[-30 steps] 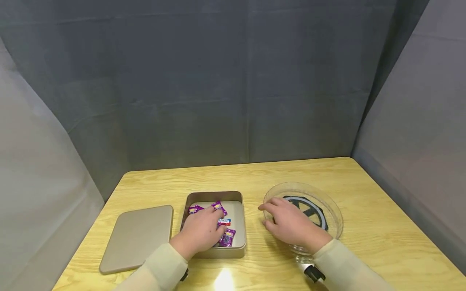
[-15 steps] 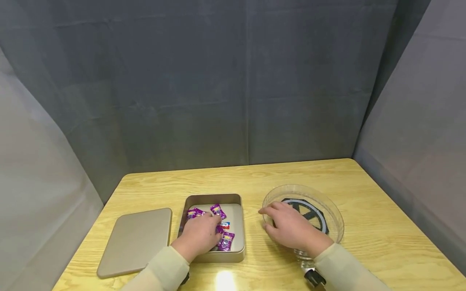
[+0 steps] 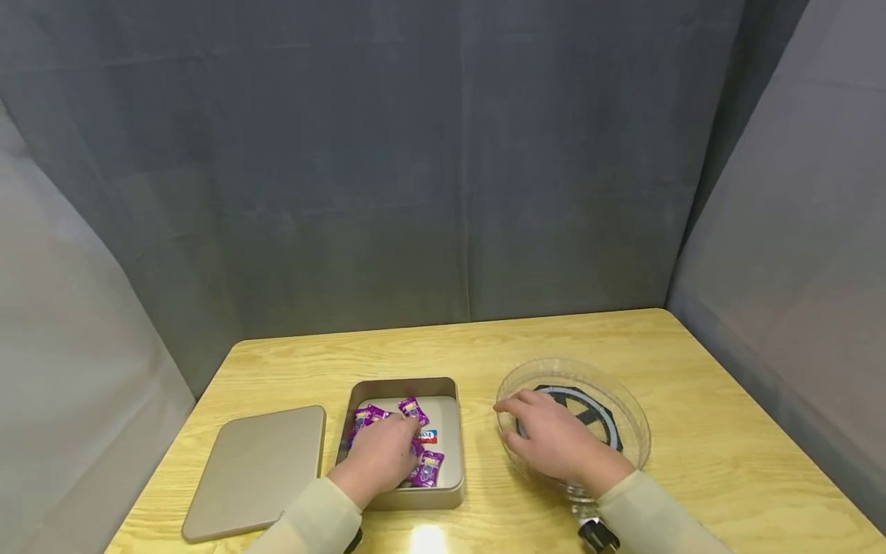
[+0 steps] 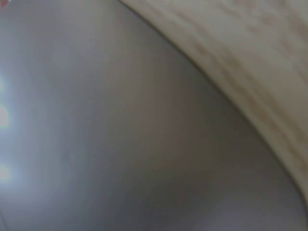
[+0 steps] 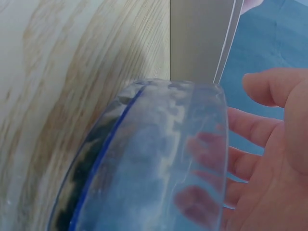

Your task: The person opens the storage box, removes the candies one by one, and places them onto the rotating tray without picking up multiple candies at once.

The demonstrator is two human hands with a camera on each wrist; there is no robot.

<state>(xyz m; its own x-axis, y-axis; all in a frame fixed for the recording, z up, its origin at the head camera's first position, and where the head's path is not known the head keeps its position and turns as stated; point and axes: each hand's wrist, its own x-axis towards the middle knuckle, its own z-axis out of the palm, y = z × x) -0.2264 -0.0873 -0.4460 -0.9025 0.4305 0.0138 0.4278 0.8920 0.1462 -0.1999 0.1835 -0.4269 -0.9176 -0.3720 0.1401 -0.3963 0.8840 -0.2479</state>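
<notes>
In the head view, my left hand (image 3: 384, 455) reaches down into an open square tin (image 3: 414, 498). Its fingers are bent in among several purple-wrapped candies (image 3: 428, 468), and I cannot tell whether they pinch one. A wrapper with a red, white and blue label (image 3: 427, 436) lies just right of the fingers. My right hand (image 3: 554, 435) hovers over the left side of a round clear plastic dish (image 3: 640, 431), fingers loosely bent, thumb apart. In the right wrist view some fingers of that hand (image 5: 269, 159) show through the dish's clear wall (image 5: 159, 144).
The tin's flat lid (image 3: 256, 473) lies on the wooden table (image 3: 706, 454) left of the tin. A dark wheel-like pattern (image 3: 588, 408) shows through the dish. Dark cloth (image 3: 346, 169) hangs behind the table. A blurred grey metal surface (image 4: 134, 120) fills most of the left wrist view.
My left hand's fingers have drawn together and bent further down among the candies. The right hand has stayed over the dish. The whole head view has shifted slightly.
</notes>
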